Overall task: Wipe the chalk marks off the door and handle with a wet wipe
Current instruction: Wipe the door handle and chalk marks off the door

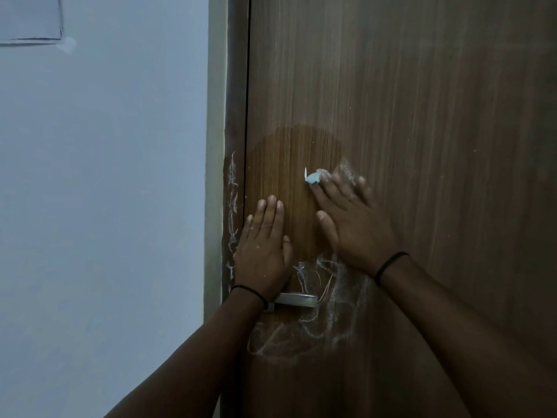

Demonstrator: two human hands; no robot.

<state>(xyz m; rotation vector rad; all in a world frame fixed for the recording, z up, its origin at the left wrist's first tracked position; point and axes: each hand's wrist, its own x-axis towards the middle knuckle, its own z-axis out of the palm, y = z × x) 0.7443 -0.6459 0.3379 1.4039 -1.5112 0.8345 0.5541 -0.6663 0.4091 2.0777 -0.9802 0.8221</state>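
Observation:
A brown wooden door (422, 116) fills the right of the head view. My right hand (352, 221) presses a crumpled white wet wipe (313, 178) flat against it; only the wipe's tip shows beyond my fingers. A darker, wet patch (286, 164) spreads around the wipe. My left hand (263, 245) lies flat on the door with fingers apart, just above the metal handle (297, 299), partly covering it. White chalk marks (328, 300) scrawl around and below the handle. More chalk marks (232, 212) run down the door frame's edge.
A pale blue wall (99, 191) stands left of the door frame (238, 70). A rectangular outline (36, 37) sits on the wall at the top left.

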